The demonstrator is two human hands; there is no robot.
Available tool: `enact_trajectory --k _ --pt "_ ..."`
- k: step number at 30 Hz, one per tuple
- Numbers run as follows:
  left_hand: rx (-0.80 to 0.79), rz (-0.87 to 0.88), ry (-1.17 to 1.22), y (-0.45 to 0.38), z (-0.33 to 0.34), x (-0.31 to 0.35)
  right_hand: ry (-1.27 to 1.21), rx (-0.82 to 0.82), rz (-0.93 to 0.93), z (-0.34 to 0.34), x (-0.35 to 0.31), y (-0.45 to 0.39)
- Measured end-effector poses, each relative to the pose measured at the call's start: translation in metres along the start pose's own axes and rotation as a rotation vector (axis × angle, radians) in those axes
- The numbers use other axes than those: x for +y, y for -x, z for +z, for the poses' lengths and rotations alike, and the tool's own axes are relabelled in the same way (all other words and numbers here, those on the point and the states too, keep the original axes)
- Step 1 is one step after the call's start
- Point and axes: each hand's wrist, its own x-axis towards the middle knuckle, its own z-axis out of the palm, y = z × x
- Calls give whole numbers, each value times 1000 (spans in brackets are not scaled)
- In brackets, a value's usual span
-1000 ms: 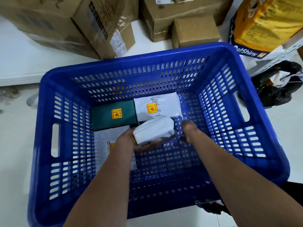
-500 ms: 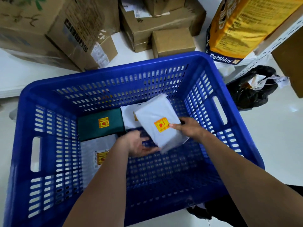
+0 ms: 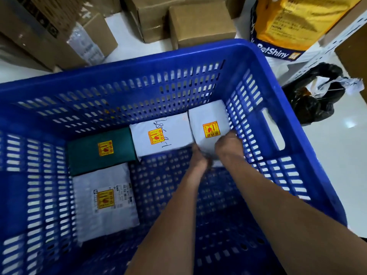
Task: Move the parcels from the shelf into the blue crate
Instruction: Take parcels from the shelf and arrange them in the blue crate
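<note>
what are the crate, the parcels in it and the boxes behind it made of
Crate: looks like moulded hard plastic, glossy blue, with slotted walls and cut-out handles.
White parcels: apparently soft plastic mailer bags, smooth and slightly creased, each with a yellow sticker.
Green parcel: seemingly the same kind of bag, matte dark green.
Boxes: brown cardboard, dull finish, some taped.

White parcel [image 3: 208, 128] now apparently lowered into far-right corner.
</note>
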Motion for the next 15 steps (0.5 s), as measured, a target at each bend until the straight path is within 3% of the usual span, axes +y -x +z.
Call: enact_trajectory --k 2,6,8,11,15 --pt "62 7 71 -7 -3 -8 108 24 -66 14 6 12" --pt "17 -1 206 -12 -9 -26 374 140 -243 18 4 19" --pt "15 33 227 -11 -10 -27 412 49 -340 19 -6 13" --pt "57 28 187 -10 -18 -33 482 -199 -333 27 -11 4" --pt "-41 49 -123 -10 -31 -38 537 -270 -301 33 -11 -6"
